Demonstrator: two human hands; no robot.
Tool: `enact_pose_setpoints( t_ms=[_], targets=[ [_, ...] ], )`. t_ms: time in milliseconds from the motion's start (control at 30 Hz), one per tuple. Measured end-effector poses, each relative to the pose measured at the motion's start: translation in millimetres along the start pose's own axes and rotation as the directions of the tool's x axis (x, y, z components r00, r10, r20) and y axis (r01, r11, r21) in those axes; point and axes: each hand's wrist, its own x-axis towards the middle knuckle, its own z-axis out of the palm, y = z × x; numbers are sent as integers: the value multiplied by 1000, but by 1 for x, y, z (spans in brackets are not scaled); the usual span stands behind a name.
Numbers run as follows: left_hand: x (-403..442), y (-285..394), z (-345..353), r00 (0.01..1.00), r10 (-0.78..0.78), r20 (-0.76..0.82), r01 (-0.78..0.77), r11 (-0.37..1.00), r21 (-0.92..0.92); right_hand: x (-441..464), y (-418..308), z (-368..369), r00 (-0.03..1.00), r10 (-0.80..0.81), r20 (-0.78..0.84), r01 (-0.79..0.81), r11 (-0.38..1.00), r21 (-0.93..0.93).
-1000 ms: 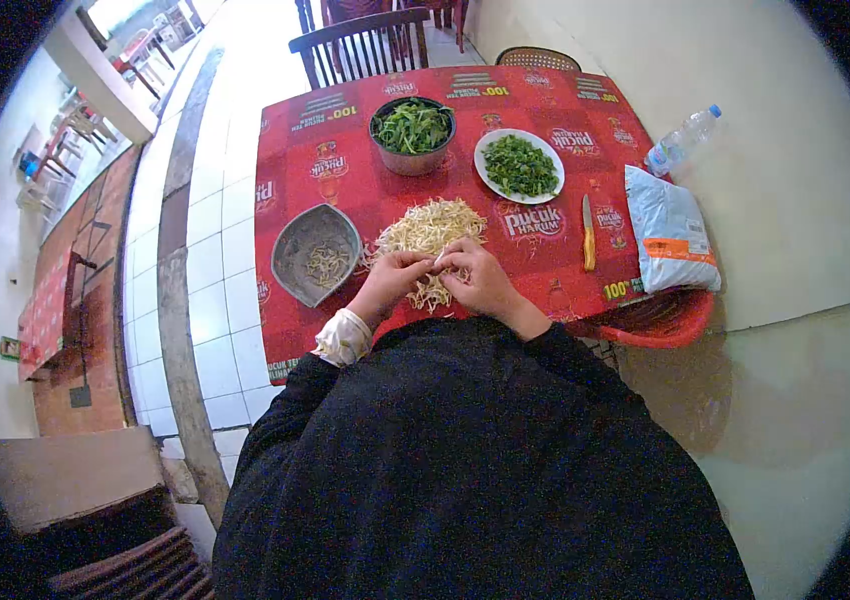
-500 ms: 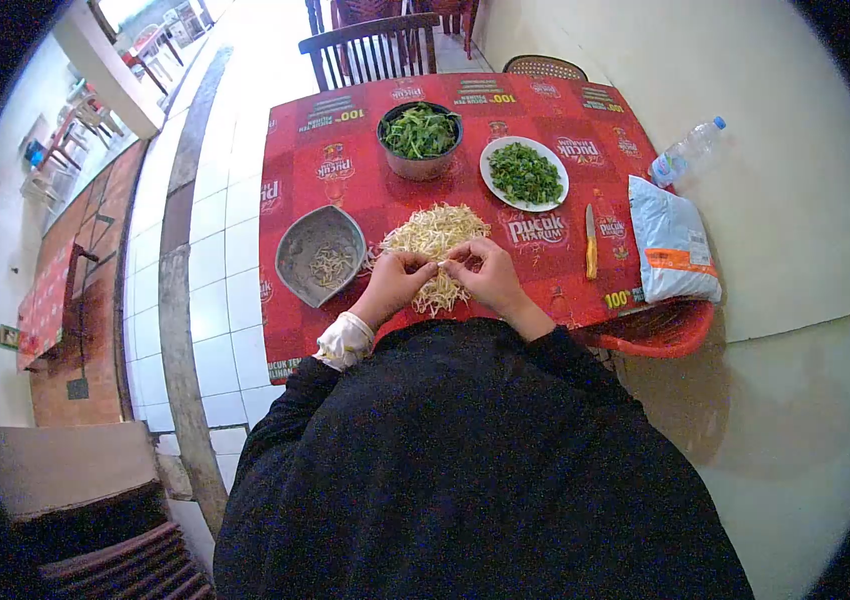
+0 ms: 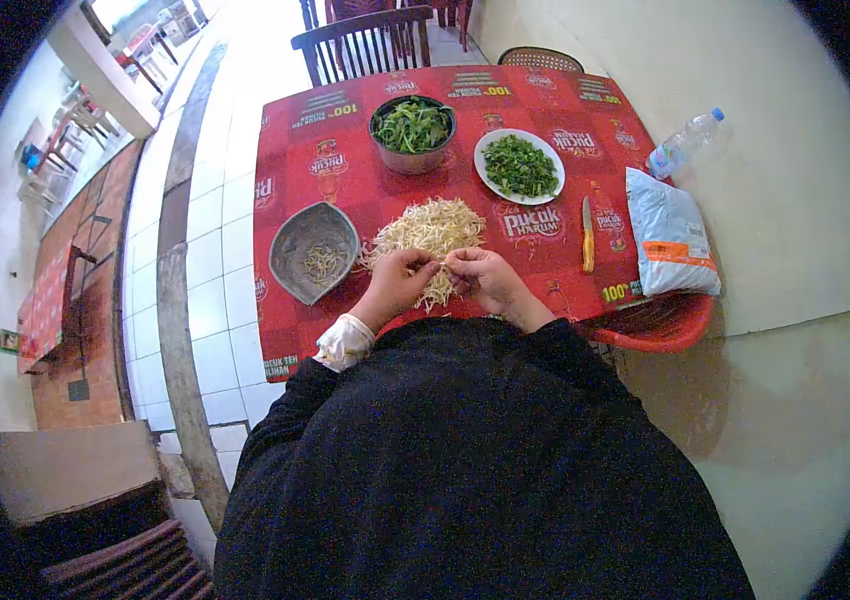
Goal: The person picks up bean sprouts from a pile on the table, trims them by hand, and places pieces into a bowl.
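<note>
A loose pile of pale bean sprouts (image 3: pixel 430 228) lies on the red patterned tablecloth. Over its near side, my left hand (image 3: pixel 400 284) is closed in a pinch, with a white cuff at the wrist. My right hand (image 3: pixel 490 283) pinches close beside it, fingertips almost touching. Whatever the fingertips hold is too small to make out. To the left stands a grey bowl (image 3: pixel 290 245) with some sprouts at its bottom. Behind the pile are a pot of leafy greens (image 3: pixel 412 128) and a white plate (image 3: pixel 485 180) of chopped greens.
A yellow-handled knife (image 3: pixel 588 250) lies right of the pile. Beyond it are a pale plastic package (image 3: pixel 667 220), a clear bottle (image 3: pixel 683 145) and a red basket (image 3: pixel 660 335). A wooden chair (image 3: pixel 363 45) stands at the far edge, with a wall along the right.
The view dipped and came back slightly. My hands remain over the sprouts, still pinching, with small finger movements; the right fingers have shifted a little.
</note>
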Motion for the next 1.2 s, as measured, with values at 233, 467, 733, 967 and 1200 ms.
enact_pose_setpoints(
  t_ms=[233, 467, 733, 967, 1200],
  targets=[
    [3, -23, -25, 988, -154, -27, 152, 986, -67, 17, -11, -24, 968, -171, -183, 172, 985, -9],
    [-5, -56, -84, 877, -389, -281, 315, 908, -275, 62, -6, -112, 712, -533, -458, -77, 589, -805],
    [-9, -116, -108, 744, -467, -477, 354, 882, -312, 47, 51, -50, 949, -308, 63, 64, -7, -998],
    [-15, -78, -99, 808, -486, -332, 413, 870, -269, 57, 62, -53, 963, -268, 16, 10, -20, -1000],
    [-10, -50, -86, 897, -381, -225, 325, 912, -250, 46, 42, -45, 899, -435, -55, 17, 161, -987]
  ],
)
